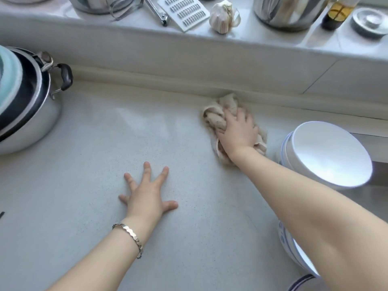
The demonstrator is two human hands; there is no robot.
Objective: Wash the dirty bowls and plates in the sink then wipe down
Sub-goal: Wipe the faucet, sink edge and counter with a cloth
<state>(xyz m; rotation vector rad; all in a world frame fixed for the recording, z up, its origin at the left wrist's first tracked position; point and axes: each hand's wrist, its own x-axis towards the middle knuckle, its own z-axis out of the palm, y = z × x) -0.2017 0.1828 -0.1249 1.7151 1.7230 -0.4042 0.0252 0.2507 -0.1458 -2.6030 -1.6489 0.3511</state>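
Pressing a bunched beige cloth [218, 116] onto the surface [100, 148], my right hand [238, 133] has its fingers curled over the fabric, close to the raised back edge. My left hand [147, 196] lies flat on the surface, fingers spread, holding nothing, well apart from the right. A white bowl [327, 152] stands just right of the cloth. A second, blue-patterned bowl [291, 246] sits nearer me, partly hidden by my right forearm. A steel pot [35, 120] stands far left. A grater [184, 12], garlic [222, 16] and a dark bottle [336, 14] occupy the ledge behind.
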